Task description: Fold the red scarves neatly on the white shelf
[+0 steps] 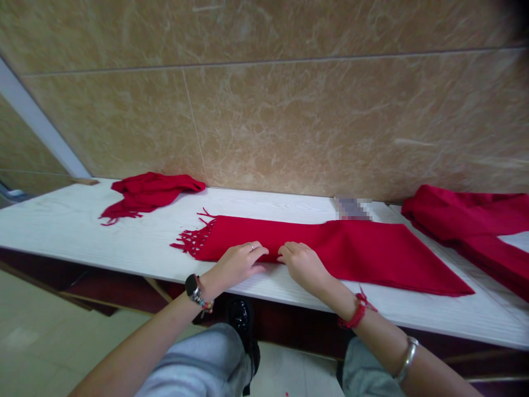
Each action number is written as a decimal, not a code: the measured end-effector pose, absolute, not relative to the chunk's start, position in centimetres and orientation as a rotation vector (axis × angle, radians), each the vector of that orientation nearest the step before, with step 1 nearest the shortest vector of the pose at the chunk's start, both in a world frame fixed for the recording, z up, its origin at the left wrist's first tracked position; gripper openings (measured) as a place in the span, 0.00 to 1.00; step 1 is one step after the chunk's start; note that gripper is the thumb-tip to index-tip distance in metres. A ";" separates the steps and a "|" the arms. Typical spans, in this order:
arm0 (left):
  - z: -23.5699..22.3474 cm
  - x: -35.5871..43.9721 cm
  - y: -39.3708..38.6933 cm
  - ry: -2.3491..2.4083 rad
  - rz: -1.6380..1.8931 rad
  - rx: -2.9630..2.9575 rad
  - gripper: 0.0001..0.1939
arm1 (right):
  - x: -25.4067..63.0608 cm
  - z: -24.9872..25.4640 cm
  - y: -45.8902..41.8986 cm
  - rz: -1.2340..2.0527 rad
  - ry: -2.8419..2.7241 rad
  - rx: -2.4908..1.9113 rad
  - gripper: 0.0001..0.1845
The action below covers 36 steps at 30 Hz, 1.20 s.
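Note:
A red scarf lies folded lengthwise along a white tabletop, its knotted fringe spread at the left end and its right end slanting to a point near the front edge. My left hand has its fingers closed on the scarf's near edge, not far from the fringe. Just to the right, my right hand grips the same edge with bent fingers, its thumb hidden beneath. A narrow gap of red cloth shows between the two hands.
Another red scarf lies crumpled at the back left. More red cloth is piled at the right. A blurred rectangular item sits behind the folded scarf. A tiled wall borders the white tabletop.

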<state>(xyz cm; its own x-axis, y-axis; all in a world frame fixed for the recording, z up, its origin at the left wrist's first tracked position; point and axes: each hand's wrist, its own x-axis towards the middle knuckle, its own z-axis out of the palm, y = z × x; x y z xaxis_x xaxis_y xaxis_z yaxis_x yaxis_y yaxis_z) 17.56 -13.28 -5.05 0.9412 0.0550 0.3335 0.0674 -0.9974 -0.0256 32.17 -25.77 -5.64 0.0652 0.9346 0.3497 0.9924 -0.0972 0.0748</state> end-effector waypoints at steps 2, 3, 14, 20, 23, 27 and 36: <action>-5.1 17.3 -13.0 -0.139 -0.585 -3.069 0.10 | 32.4 -5.8 -25.8 -0.494 -1.991 -2.140 0.06; -5.1 17.3 -12.9 -0.158 -0.605 -3.069 0.08 | 32.5 -5.9 -25.8 -0.501 -1.996 -2.137 0.07; -5.3 17.3 -12.2 -0.108 -0.537 -3.063 0.06 | 30.8 -5.7 -25.1 -0.469 -2.018 -2.045 0.03; -4.8 16.0 -10.7 -0.076 -0.513 -3.088 0.12 | 31.0 -5.5 -24.2 -0.403 -1.993 -2.144 0.06; -4.7 15.0 -9.6 -0.077 -0.567 -3.064 0.09 | 31.0 -5.3 -24.1 -0.403 -2.033 -2.129 0.06; -4.6 14.4 -8.9 -0.003 -0.625 -3.011 0.07 | 31.0 -5.2 -24.1 -0.450 -2.070 -2.107 0.06; -4.9 14.8 -9.5 0.008 -0.566 -3.019 0.09 | 29.7 -5.5 -23.8 -0.495 -2.030 -2.028 0.05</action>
